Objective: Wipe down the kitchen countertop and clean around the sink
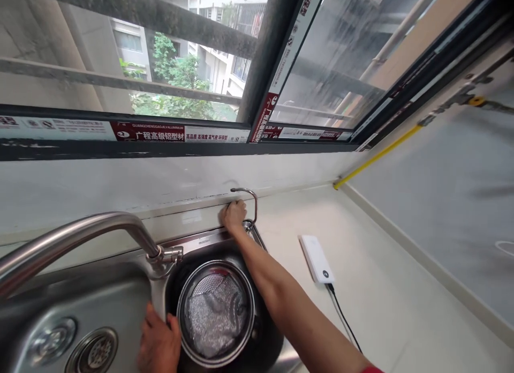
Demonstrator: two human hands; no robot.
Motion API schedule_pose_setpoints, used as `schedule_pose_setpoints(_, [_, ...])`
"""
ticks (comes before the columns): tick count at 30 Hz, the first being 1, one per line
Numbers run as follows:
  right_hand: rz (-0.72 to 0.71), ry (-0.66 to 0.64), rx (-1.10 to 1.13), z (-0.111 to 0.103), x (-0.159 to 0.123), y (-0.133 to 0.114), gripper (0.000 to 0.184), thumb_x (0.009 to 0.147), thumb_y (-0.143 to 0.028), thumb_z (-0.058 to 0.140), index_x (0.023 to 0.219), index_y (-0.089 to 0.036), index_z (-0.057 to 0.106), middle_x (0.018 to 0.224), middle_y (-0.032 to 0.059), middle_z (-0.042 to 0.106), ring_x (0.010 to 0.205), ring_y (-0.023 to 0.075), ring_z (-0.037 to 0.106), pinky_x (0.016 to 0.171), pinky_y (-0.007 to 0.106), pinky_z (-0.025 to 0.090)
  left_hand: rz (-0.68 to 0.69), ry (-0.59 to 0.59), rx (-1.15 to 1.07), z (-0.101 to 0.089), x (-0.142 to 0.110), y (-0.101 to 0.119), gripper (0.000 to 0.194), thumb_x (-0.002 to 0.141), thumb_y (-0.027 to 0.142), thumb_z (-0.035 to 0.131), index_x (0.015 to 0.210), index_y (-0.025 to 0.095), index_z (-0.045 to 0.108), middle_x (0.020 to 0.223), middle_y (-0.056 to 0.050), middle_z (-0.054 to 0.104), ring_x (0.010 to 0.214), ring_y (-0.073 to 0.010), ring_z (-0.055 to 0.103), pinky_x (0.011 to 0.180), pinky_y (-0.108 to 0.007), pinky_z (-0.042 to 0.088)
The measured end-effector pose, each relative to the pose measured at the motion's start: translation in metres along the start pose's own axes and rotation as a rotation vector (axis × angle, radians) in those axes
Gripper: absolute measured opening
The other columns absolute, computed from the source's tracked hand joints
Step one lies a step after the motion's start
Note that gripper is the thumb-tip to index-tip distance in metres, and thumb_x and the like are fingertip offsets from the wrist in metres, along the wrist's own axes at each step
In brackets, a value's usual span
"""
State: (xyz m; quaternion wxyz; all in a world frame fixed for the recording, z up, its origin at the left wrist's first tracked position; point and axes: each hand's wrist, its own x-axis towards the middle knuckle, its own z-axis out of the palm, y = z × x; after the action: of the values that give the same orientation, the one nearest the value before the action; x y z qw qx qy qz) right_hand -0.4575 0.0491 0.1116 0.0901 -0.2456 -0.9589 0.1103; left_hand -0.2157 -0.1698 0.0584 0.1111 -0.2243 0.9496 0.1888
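My right hand (pixel 233 214) reaches to the back of the sink and is closed around the base of a small curved steel tap (pixel 249 199). My left hand (pixel 159 345) rests on the steel divider of the sink (pixel 158 300), fingers curled over its edge beside a round steel strainer bowl (pixel 217 311). The bowl sits in the right basin and holds a silvery scouring cloth (pixel 214 319). A large steel faucet (pixel 80 236) arcs in from the left above the divider.
The left basin has two drain fittings (pixel 91 351). A white power bank (pixel 317 258) with a black cable (pixel 341 316) lies on the pale counter (pixel 381 287) right of the sink. A window (pixel 160 67) runs along the back wall.
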Motion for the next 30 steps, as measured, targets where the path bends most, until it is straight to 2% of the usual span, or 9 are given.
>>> schedule_pose_setpoints(4, [-0.175, -0.074, -0.006, 0.007, -0.029, -0.041, 0.037, 0.09, -0.022, 0.05, 0.12, -0.006, 0.066, 0.128, 0.026, 0.059, 0.115, 0.0312, 0.056, 0.092, 0.043, 0.048, 0.023, 0.013, 0.006, -0.001, 0.0, 0.0, 0.061, 0.102, 0.043, 0.029, 0.149, 0.004, 0.033, 0.118, -0.022, 0.064, 0.092, -0.0351, 0.07, 0.072, -0.042, 0.05])
schedule_pose_setpoints(7, [-0.241, -0.12, -0.018, 0.008, -0.045, -0.057, 0.037, 0.091, -0.024, 0.051, 0.12, -0.008, 0.065, 0.132, 0.0233, 0.057, 0.116, 0.0302, 0.054, 0.093, 0.044, 0.048, 0.021, 0.028, 0.023, -0.002, -0.001, 0.001, 0.062, 0.102, 0.044, 0.028, 0.149, 0.004, 0.033, 0.117, -0.022, 0.065, 0.092, -0.0349, 0.07, 0.071, -0.042, 0.05])
schedule_pose_setpoints(11, [-0.541, -0.135, -0.013, 0.001, -0.051, -0.04, 0.035, 0.093, -0.027, 0.052, 0.124, -0.014, 0.062, 0.137, 0.017, 0.057, 0.117, 0.0278, 0.053, 0.094, 0.042, 0.048, -0.001, 0.021, 0.019, -0.003, -0.001, 0.004, 0.062, 0.102, 0.045, 0.027, 0.147, 0.004, 0.036, 0.117, -0.022, 0.066, 0.093, -0.0354, 0.07, 0.071, -0.042, 0.051])
schedule_pose_setpoints(13, [-0.64, -0.146, -0.053, -0.003, -0.044, -0.024, 0.037, 0.094, -0.026, 0.052, 0.127, -0.013, 0.06, 0.134, 0.0179, 0.059, 0.116, 0.0276, 0.053, 0.094, 0.042, 0.048, -0.007, 0.01, 0.014, -0.004, -0.001, 0.004, 0.064, 0.101, 0.047, 0.026, 0.148, 0.004, 0.036, 0.119, -0.023, 0.065, 0.093, -0.0362, 0.07, 0.073, -0.044, 0.052])
schedule_pose_setpoints(15, [-0.543, -0.158, -0.113, -0.008, -0.03, -0.011, 0.036, 0.094, -0.019, 0.051, 0.127, -0.009, 0.061, 0.13, 0.0212, 0.061, 0.115, 0.0278, 0.055, 0.094, 0.041, 0.048, -0.004, 0.005, 0.003, -0.005, -0.001, 0.005, 0.067, 0.101, 0.048, 0.025, 0.15, 0.003, 0.034, 0.124, -0.024, 0.064, 0.096, -0.037, 0.07, 0.076, -0.045, 0.053])
schedule_pose_setpoints(18, [-0.251, -0.13, -0.152, -0.016, 0.0, 0.005, 0.037, 0.09, -0.008, 0.049, 0.123, -0.004, 0.066, 0.126, 0.0254, 0.063, 0.117, 0.029, 0.057, 0.095, 0.04, 0.047, 0.009, 0.028, -0.003, -0.006, -0.002, 0.005, 0.068, 0.101, 0.046, 0.024, 0.151, 0.0, 0.033, 0.129, -0.028, 0.061, 0.104, -0.0376, 0.068, 0.081, -0.045, 0.054])
schedule_pose_setpoints(22, [-0.005, -0.087, -0.154, -0.019, 0.032, 0.018, 0.04, 0.09, -0.007, 0.048, 0.126, 0.002, 0.065, 0.126, 0.0315, 0.061, 0.117, 0.0343, 0.057, 0.094, 0.044, 0.047, -0.002, 0.025, 0.012, -0.007, -0.004, 0.005, 0.066, 0.102, 0.044, 0.024, 0.15, 0.0, 0.035, 0.129, -0.026, 0.062, 0.103, -0.0374, 0.069, 0.079, -0.045, 0.053])
schedule_pose_setpoints(27, [0.041, -0.045, -0.156, -0.005, 0.022, 0.013, 0.039, 0.093, -0.011, 0.047, 0.126, 0.0, 0.065, 0.131, 0.0307, 0.057, 0.122, 0.0356, 0.054, 0.097, 0.045, 0.044, 0.038, 0.074, 0.051, 0.0, -0.003, 0.0, 0.063, 0.103, 0.04, 0.027, 0.15, -0.002, 0.032, 0.125, -0.025, 0.063, 0.099, -0.0353, 0.069, 0.075, -0.042, 0.052])
schedule_pose_setpoints(30, [-0.097, -0.07, -0.082, 0.008, -0.01, -0.017, 0.037, 0.09, -0.011, 0.049, 0.122, -0.002, 0.067, 0.129, 0.0274, 0.059, 0.117, 0.0334, 0.054, 0.095, 0.044, 0.044, 0.046, 0.08, 0.055, 0.005, -0.001, -0.002, 0.061, 0.103, 0.041, 0.029, 0.149, 0.001, 0.034, 0.123, -0.024, 0.064, 0.096, -0.0344, 0.07, 0.073, -0.042, 0.052])
